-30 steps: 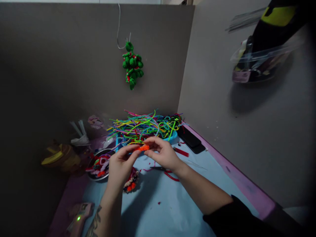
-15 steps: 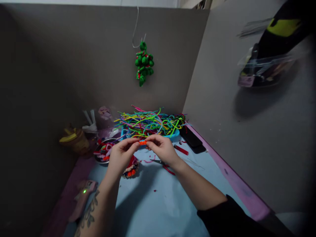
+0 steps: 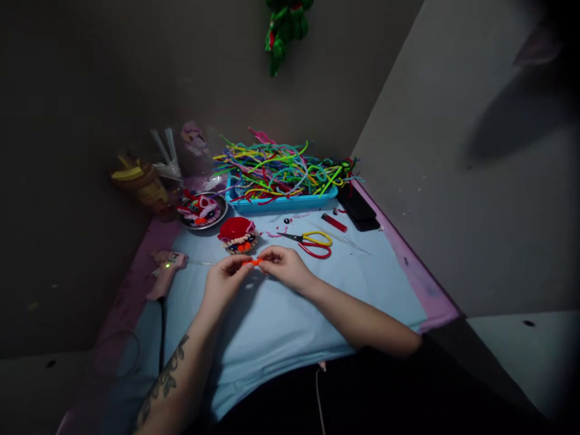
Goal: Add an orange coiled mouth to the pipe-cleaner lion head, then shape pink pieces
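Note:
A short orange pipe-cleaner piece (image 3: 252,262) is pinched between both my hands just above the light blue table mat (image 3: 281,314). My left hand (image 3: 224,281) grips its left end with closed fingers. My right hand (image 3: 283,267) grips the right end, fingers curled together. A red fuzzy craft figure with white and orange trim (image 3: 237,234) sits just beyond my hands. Red and yellow scissors (image 3: 312,241) lie to the right of it.
A blue tray heaped with coloured pipe cleaners (image 3: 283,196) stands at the back. A metal dish of scraps (image 3: 201,211), a pink glue gun with a green light (image 3: 165,270), a red lighter (image 3: 334,222) and a black phone (image 3: 360,208) lie around. Grey partition walls close in the desk.
The view has tilted down, so the desk front and my lap now show. My hands have lowered toward the mat, still pinching the orange piece.

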### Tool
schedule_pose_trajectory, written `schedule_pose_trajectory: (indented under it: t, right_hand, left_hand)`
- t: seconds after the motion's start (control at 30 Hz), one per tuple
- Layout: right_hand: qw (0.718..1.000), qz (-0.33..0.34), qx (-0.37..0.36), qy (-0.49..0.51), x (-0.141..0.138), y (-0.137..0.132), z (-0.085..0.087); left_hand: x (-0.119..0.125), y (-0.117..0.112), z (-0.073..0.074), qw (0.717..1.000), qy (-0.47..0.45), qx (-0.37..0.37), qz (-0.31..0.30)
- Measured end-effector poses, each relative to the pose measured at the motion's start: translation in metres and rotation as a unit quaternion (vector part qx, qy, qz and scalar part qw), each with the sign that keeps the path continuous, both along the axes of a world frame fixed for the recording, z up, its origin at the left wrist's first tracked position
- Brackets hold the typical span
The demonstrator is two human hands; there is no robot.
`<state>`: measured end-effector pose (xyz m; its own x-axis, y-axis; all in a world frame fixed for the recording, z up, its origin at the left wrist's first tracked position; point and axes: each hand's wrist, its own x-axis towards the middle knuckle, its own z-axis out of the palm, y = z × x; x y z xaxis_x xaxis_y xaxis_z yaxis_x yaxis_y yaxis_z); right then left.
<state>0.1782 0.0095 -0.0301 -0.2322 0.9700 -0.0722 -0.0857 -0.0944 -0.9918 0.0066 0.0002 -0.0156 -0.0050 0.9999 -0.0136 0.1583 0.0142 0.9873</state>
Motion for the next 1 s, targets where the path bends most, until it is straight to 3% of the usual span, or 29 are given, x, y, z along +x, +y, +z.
schedule_pose_trajectory:
  t: [0.13,0.3,0.47,0.6,0.67,0.73,0.87,1.0]
  right_hand:
    - [0.999,0.009,0.033,-0.039,-0.003,-0.003,-0.009]
    - [0.987,-0.014,0.143,-0.071,-0.003,-0.005,-0.01]
    - [0.931,-0.011,0.337,-0.14,0.002,-0.009,-0.007]
    - [0.908,0.019,0.394,-0.139,0.004,-0.01,-0.004]
    - [0.917,0.009,0.376,-0.134,0.003,-0.012,-0.003]
    - [0.941,0.0,0.314,-0.124,0.001,-0.013,-0.001]
    - [0.996,0.009,0.092,-0.02,-0.002,-0.014,0.0]
    - [0.995,0.044,-0.062,0.07,-0.003,-0.012,0.001]
  left_hand:
    - [-0.004,-0.007,-0.014,0.998,-0.043,-0.042,0.028]
    - [-0.001,-0.009,-0.015,0.989,-0.113,-0.089,0.043]
    - [0.006,-0.014,-0.011,0.969,-0.182,-0.159,0.045]
    - [0.006,-0.016,-0.009,0.968,-0.186,-0.169,0.027]
    - [0.003,-0.017,-0.008,0.98,-0.152,-0.127,0.02]
    - [0.0,-0.018,-0.006,0.994,-0.09,-0.066,0.011]
    - [-0.004,-0.022,0.0,0.997,0.035,0.061,-0.02]
    - [-0.004,-0.025,0.001,0.98,0.106,0.163,-0.033]
